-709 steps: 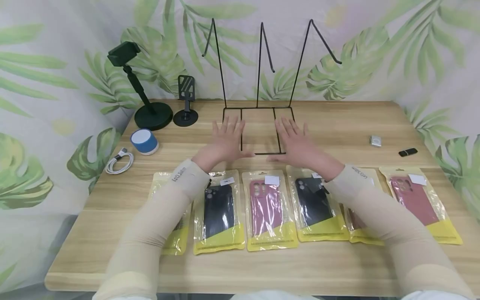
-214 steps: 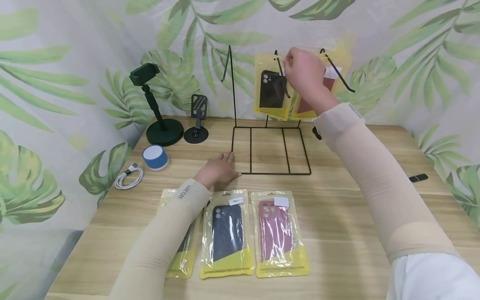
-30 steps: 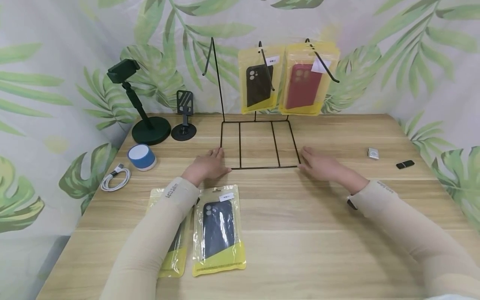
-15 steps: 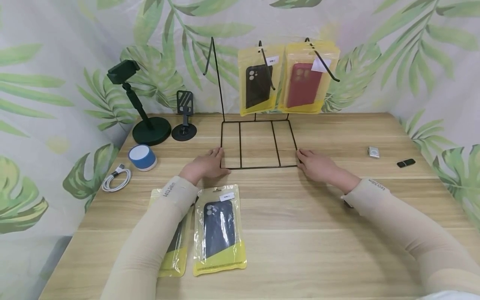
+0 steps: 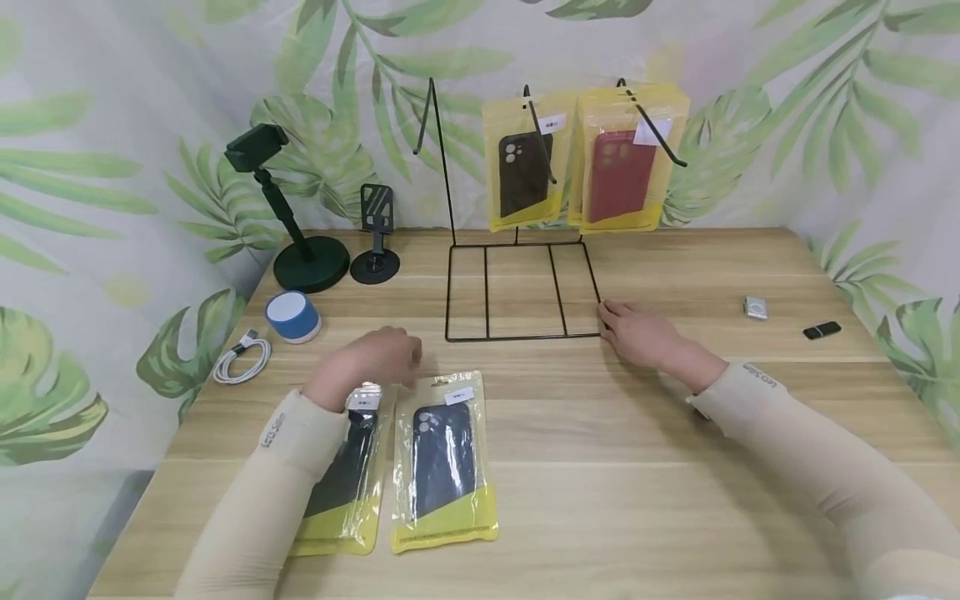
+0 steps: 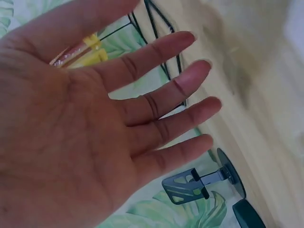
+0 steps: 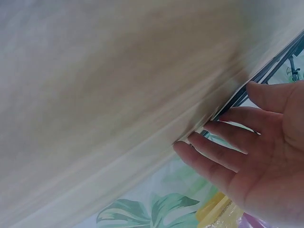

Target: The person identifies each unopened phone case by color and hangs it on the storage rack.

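Note:
My left hand (image 5: 367,360) is off the wire rack (image 5: 522,338), just above the top ends of two packaged phone cases on the table. In the left wrist view its fingers (image 6: 161,97) are spread, with nothing in the palm. The left forearm partly covers the left packaged phone case (image 5: 348,467); the right one, a dark blue case in a clear and yellow pouch (image 5: 444,467), lies in full view. My right hand (image 5: 641,335) rests at the rack's front right corner, its fingertips against the base wire. A dark case (image 5: 525,171) hangs on the middle hook, a red one (image 5: 621,175) on the right hook.
At the back left stand a green phone stand (image 5: 311,262) and a small black stand (image 5: 375,265). Nearer are a blue round speaker (image 5: 292,321) and a coiled white cable (image 5: 242,360). A small silver device (image 5: 755,307) and a black stick (image 5: 821,330) lie at right.
My left hand has left the rack's front left corner and moved back toward the packets. Since the oldest frame, several packets went from the table to the middle and right hooks.

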The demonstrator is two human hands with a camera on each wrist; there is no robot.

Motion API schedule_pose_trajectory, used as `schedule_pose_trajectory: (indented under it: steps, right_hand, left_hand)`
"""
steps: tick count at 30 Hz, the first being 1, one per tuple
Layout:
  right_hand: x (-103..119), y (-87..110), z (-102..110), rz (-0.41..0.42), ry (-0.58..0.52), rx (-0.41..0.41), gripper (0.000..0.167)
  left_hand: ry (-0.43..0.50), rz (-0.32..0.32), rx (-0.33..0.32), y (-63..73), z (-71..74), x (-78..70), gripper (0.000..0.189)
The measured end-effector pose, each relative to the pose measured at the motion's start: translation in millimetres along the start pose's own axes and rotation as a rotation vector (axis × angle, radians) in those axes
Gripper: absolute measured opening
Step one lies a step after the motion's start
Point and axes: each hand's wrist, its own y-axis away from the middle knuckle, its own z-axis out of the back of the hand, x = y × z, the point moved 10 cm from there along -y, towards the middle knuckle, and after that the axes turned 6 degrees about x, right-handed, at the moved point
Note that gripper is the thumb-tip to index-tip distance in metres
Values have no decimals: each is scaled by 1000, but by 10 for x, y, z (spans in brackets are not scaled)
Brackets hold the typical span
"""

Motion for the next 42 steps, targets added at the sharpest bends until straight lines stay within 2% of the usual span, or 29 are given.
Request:
schedule_pose_trajectory:
  steps: [3, 9, 16, 20, 24, 30, 35, 42]
  right_hand:
    - [-3, 28, 0, 8, 11, -13, 50]
    - [7, 36, 13, 16, 5, -29, 49]
    - [-14, 14, -15, -21, -17, 15, 51]
    - [-4, 11, 0, -22, -16, 5, 50]
    - [-15, 14, -9, -18, -17, 3, 50]
    - [-33, 15, -36, -17, -23, 13, 51]
    - [-32, -3, -30, -18, -23, 12, 51]
    - [-35, 11, -27, -3, -17, -17, 50]
  left_hand:
    - [-6, 6, -22, 38, -68, -30, 22]
    - [-94, 1, -114, 31, -114, -85, 6]
    - [-98, -35, -148, 17, -86, -85, 17]
    - [-38, -89, -195, 18, -13, -104, 16]
    - [101, -124, -287, 47, 110, -145, 5]
    - [228, -200, -495, 190, 331, -272, 7]
    - [276, -341, -637, 400, 577, -516, 5]
    - [344, -574, -860, 692, 1027, -1010, 4]
